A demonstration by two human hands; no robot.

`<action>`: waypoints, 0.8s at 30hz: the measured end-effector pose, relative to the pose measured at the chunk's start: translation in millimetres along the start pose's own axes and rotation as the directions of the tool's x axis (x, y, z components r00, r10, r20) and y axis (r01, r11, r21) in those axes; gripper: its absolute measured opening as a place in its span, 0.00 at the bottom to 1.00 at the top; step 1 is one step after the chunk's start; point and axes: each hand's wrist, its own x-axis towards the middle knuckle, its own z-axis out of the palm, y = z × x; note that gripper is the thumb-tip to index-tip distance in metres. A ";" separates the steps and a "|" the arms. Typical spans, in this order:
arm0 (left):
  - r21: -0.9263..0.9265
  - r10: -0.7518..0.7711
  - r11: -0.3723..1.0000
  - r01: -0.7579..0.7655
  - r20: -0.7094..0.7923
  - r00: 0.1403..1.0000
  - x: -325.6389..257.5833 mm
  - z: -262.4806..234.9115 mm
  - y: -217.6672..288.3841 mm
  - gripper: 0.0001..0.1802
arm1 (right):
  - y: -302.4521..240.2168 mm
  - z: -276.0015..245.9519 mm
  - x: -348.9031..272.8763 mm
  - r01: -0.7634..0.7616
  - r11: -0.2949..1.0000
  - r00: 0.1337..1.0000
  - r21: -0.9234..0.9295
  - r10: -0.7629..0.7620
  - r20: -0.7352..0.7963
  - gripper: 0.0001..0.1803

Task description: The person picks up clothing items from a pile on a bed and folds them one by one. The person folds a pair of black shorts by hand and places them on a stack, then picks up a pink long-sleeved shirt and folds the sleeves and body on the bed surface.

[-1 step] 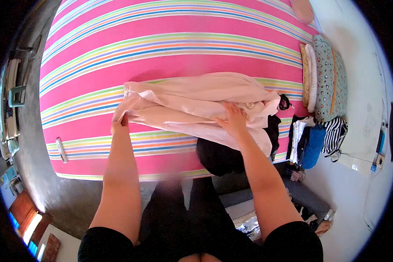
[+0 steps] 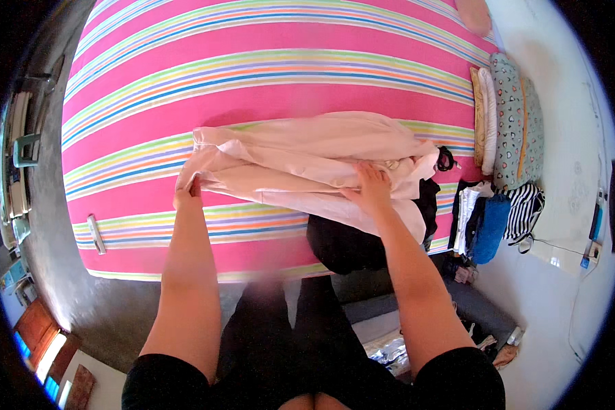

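Left hand (image 2: 186, 193) pinches the left corner of the pale pink garment (image 2: 307, 164), fingers closed on the cloth. Right hand (image 2: 371, 186) lies flat, fingers spread, pressing its right side. The garment is folded across the pink striped bed (image 2: 266, 75), overlapping dark clothing (image 2: 342, 242) at the near edge.

Pale pink garment (image 2: 307, 160), folded on bed

My bed (image 2: 273, 89) fills the far scene, spread with a pink sheet striped in green, blue and orange. Pillows (image 2: 509, 123) are stacked at its right end, against a white wall (image 2: 567, 137). The grey floor (image 2: 109, 307) runs along the left, where shelves (image 2: 17, 171) stand. Folded clothes (image 2: 488, 222) sit near right.
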 end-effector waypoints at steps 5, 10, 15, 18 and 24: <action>0.928 0.660 0.113 -0.355 0.197 0.725 -21.8 -10.6 -16.7 0.25 | 14.3 10.2 -18.9 0.057 0.995 0.987 -0.082 -0.069 -0.145 0.30; 0.439 0.158 -0.240 -0.866 0.898 0.411 -79.3 -0.1 -53.4 0.26 | -3.1 16.5 -5.5 -0.035 0.985 0.996 -0.169 0.021 -0.084 0.24; 0.090 -0.239 -0.350 -0.932 0.954 0.182 -102.3 31.1 -69.3 0.21 | -65.9 27.5 22.6 0.327 0.927 0.933 0.185 -0.284 -0.222 0.19; 0.034 -0.387 -0.409 -0.912 0.899 0.207 -96.1 42.8 -61.4 0.14 | -111.6 49.1 55.6 0.316 0.866 0.947 0.387 -0.267 -0.177 0.15; 0.141 -0.398 -0.358 -0.923 0.871 0.288 -84.1 30.1 -39.0 0.08 | -155.1 99.5 97.8 0.254 0.892 0.963 0.375 -0.269 -0.011 0.08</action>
